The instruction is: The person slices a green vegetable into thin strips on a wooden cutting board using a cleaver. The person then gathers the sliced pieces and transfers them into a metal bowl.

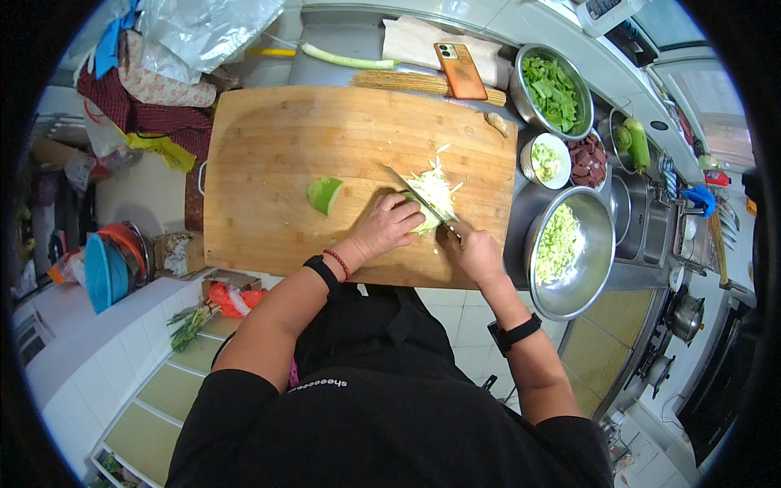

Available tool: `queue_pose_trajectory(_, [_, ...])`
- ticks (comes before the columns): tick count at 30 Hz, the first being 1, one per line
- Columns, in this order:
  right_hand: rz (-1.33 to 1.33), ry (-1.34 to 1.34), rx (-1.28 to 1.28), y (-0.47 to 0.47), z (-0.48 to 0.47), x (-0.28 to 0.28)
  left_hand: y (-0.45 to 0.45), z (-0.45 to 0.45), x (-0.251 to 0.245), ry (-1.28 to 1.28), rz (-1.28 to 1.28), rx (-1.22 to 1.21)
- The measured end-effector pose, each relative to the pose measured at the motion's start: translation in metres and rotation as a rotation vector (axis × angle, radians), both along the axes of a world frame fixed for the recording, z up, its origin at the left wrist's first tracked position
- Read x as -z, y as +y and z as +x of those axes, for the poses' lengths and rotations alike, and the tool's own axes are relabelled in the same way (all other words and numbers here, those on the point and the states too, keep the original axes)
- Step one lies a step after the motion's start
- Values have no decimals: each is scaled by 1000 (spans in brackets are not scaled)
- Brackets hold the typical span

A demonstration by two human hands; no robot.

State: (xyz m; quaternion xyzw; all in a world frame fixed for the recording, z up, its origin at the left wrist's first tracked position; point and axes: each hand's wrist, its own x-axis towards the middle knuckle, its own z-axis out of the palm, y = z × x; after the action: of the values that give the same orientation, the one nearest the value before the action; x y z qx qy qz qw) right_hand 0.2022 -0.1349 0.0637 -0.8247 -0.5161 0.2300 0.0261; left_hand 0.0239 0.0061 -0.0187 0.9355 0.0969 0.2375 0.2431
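A large wooden cutting board point(274, 152) lies before me. My left hand point(390, 222) presses on a pale green piece of vegetable point(428, 221), its fingers bent close to the blade. In my right hand point(476, 253) is the handle of a kitchen knife point(415, 192), whose blade slants across the vegetable. Pale shredded strips point(434, 186) are heaped on the far right side of the blade. A green-skinned chunk of vegetable point(324, 195) rests on the board, left of my left hand. The knife's handle is mostly hidden by my fingers.
Right of the board stand a steel bowl of chopped green vegetable point(601, 274), a white bowl of cut scallion point(531, 168), a dish of dark red pieces point(589, 161) and a steel bowl of leafy greens point(518, 91). Beyond the board lie a phone point(462, 72), a bamboo brush point(396, 81) and a scallion stalk point(348, 60).
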Motion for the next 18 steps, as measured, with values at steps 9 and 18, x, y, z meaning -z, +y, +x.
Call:
queue_pose_trajectory(9, [-110, -32, -36, -6, 7, -47, -1, 0, 2, 26, -19, -7])
queue_pose_trajectory(18, [56, 23, 3, -5, 0, 6, 0, 0, -2, 30, -15, 15])
